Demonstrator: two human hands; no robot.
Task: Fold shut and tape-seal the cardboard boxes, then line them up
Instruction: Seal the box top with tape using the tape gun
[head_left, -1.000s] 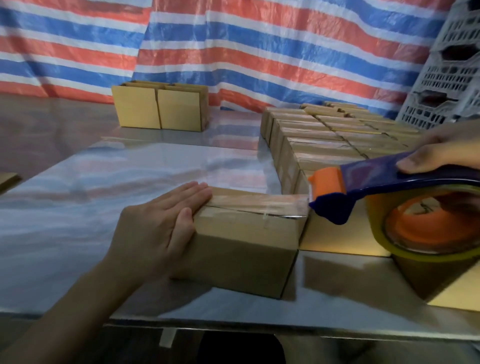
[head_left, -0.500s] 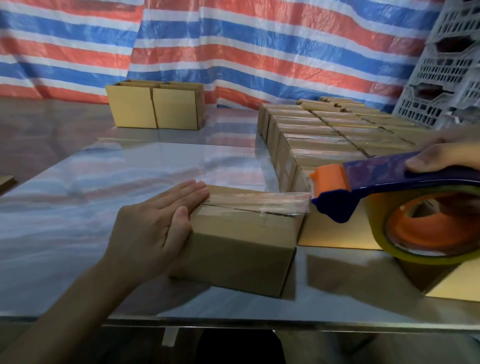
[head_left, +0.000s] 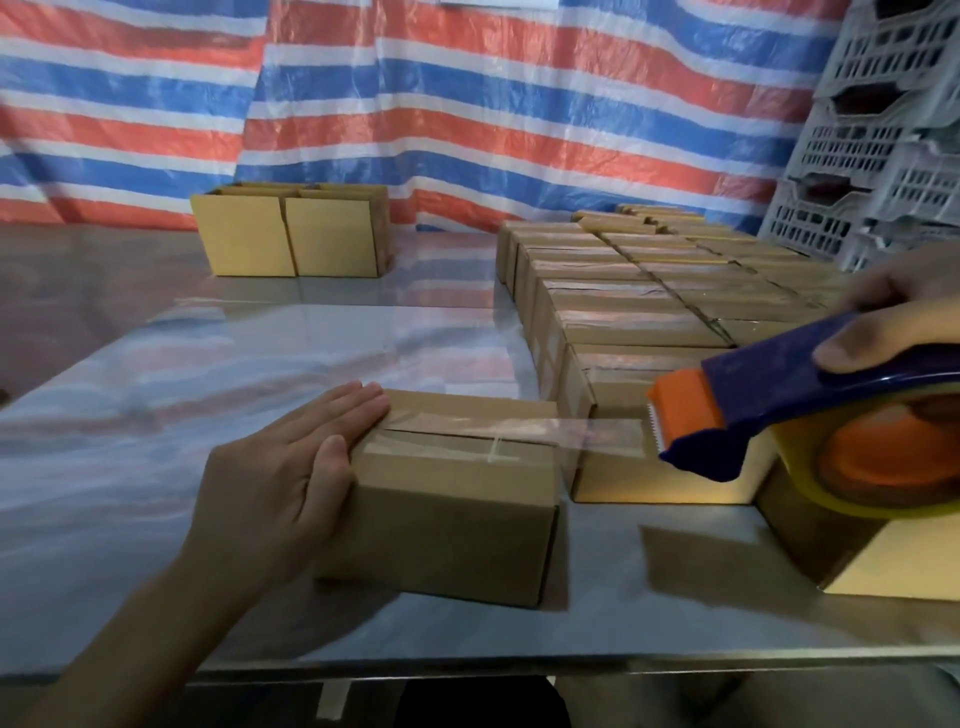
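A small closed cardboard box (head_left: 457, 519) lies on the steel table near me. My left hand (head_left: 280, 478) presses flat on its left end, fingers straight over the top, thumb on the near side. Clear tape (head_left: 597, 434) runs along the box's top seam and stretches past its right edge to a blue and orange tape dispenser (head_left: 779, 405). My right hand (head_left: 893, 322) grips that dispenser from above at the right edge of the view; its roll is yellowish with an orange core.
Rows of sealed boxes (head_left: 639, 291) fill the table's right half. Two open boxes (head_left: 291, 234) stand at the back left. Another box (head_left: 893, 561) sits under the dispenser. White plastic crates (head_left: 883, 130) are stacked at the far right; a striped tarp hangs behind.
The dispenser has pulled away to the right of the box, so a free strip of tape now spans the gap. My left hand has stayed on the box.
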